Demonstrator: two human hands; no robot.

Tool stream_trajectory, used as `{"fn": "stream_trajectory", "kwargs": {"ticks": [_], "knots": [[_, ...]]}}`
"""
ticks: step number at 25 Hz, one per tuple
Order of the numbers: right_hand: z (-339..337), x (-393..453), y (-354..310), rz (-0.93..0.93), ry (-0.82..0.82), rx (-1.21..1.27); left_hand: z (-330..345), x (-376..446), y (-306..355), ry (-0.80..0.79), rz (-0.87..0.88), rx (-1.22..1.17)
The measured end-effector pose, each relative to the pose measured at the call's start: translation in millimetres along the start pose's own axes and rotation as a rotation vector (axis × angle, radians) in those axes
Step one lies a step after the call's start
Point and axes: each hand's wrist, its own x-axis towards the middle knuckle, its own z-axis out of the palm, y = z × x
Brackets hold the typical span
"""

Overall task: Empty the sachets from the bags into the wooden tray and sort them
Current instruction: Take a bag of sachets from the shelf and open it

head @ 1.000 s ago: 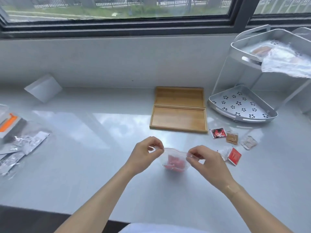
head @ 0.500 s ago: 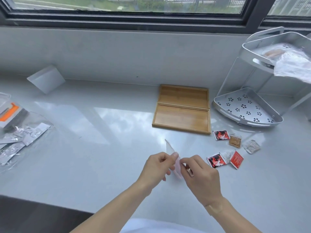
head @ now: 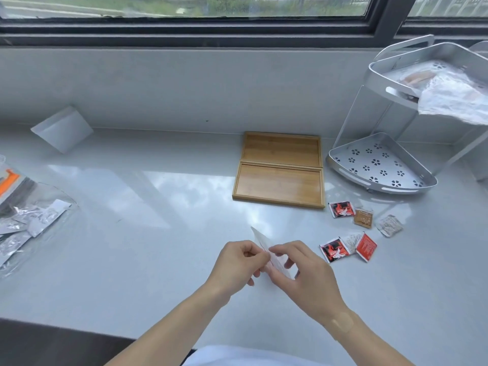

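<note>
White worktop [head: 163, 260] carries your wooden tray [head: 280, 169] near its back edge, both compartments bare. Sachets [head: 348, 248] lie scattered just right of your hands. Your left hand [head: 237, 262] and right hand [head: 306, 278] each pinch the clear bag [head: 264, 240] edge-on between closed fingertips.

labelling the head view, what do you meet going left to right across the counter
foil sachets in a clear bag → left hand → right hand → loose sachets → metal corner rack
</note>
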Motion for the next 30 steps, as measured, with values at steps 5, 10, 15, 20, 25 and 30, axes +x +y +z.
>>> {"fn": "stream_trajectory", "kwargs": {"ticks": [5,10,15,20,25,30], "knots": [[-10.4,11.3,-1.9,0.207,-0.278,0.317,0.3,3.0,-2.0,-0.026,0.033,-0.028],[-19.2,25.7,2.5,0.505,-0.390,0.617,-10.3,8.3,-5.9,-0.139,0.088,0.031],[-27.9,31.6,1.9,0.368,-0.557,0.438,-16.3,10.9,-4.8,-0.217,0.123,0.182],[-32.7,36.6,-0.2,0.196,-0.552,0.202,-12.3,7.4,-1.8,-0.202,0.182,0.279],[-32.4,33.6,-4.0,0.192,-0.421,0.176,-4.9,7.0,9.3,-0.182,0.178,0.290],[-35.0,30.5,-4.9,0.181,-0.352,0.174,-0.5,7.4,20.8,-0.176,0.167,0.333]]}}
